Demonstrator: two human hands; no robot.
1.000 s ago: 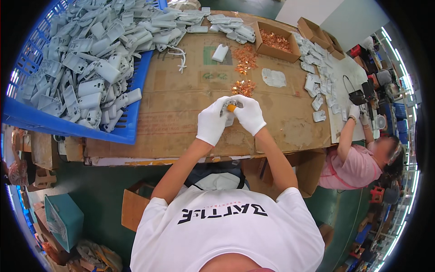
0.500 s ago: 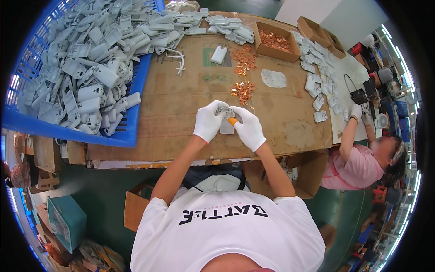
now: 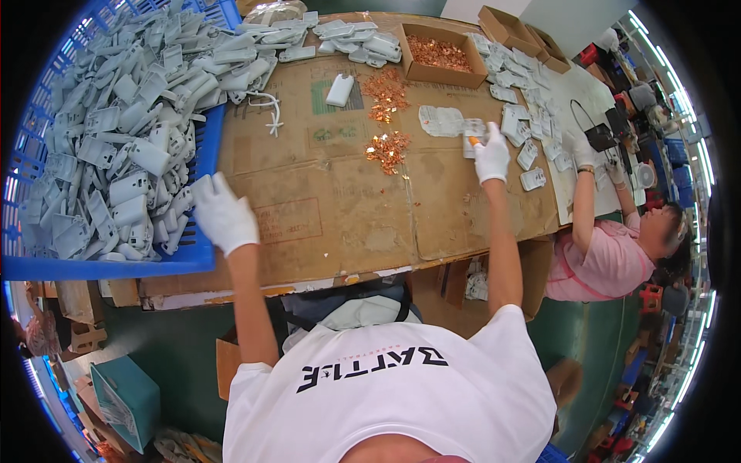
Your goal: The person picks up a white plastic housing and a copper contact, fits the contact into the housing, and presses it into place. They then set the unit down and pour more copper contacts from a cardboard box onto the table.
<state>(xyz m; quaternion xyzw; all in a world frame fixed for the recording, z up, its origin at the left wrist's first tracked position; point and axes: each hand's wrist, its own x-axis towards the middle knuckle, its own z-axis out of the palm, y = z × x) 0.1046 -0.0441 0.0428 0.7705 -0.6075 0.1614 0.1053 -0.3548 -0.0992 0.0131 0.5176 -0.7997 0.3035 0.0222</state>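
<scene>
My left hand [image 3: 225,216], in a white glove, reaches over the near right rim of a blue plastic basket [image 3: 202,154]. Its fingers are stretched out beside a pale plastic housing [image 3: 202,187], somewhat smeared by motion. Heaped in the basket are many similar grey-white housings [image 3: 147,154]. Over the right part of the table, my gloved right hand [image 3: 492,157] is closed on a whitish plastic housing [image 3: 468,147], blurred. An orange cover shows on one of its fingertips. Several housings with small fittings [image 3: 515,123] lie just right of that hand.
Piles of copper-coloured metal pieces [image 3: 387,153] lie mid-table; more fill a cardboard box [image 3: 444,73] behind. A single white housing [image 3: 340,90] and a white cord [image 3: 272,112] lie farther left. A co-worker in pink [image 3: 598,258] works at the right, hands at the adjoining table.
My hands, together over the table's middle before, have parted. The left has gone to the basket; the right has carried the housing right. The whole view has shifted slightly.
</scene>
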